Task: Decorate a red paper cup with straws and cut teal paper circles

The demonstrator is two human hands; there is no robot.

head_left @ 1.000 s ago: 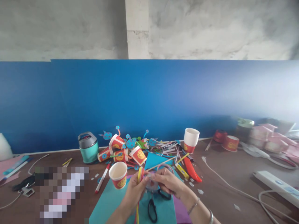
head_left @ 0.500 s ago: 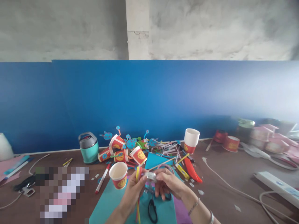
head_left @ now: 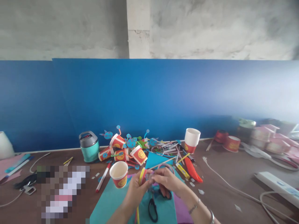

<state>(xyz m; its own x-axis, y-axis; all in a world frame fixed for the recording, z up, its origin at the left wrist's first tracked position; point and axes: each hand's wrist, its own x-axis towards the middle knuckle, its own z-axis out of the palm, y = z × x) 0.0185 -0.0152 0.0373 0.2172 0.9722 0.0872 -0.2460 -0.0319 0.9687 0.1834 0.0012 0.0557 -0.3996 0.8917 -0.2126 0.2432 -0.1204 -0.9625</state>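
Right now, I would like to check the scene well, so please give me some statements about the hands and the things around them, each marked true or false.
1. The left hand holds strips. True.
2. The cup beside the left hand lies on its side. False: it stands upright.
3. The scissors are over the blue-green paper. True.
4. The flask stands to the right of both hands. False: it stands to their left.
5. A white power strip lies on the right side. True.
6. The right hand is far from the left. False: they meet at a small clear thing, too blurred to name.
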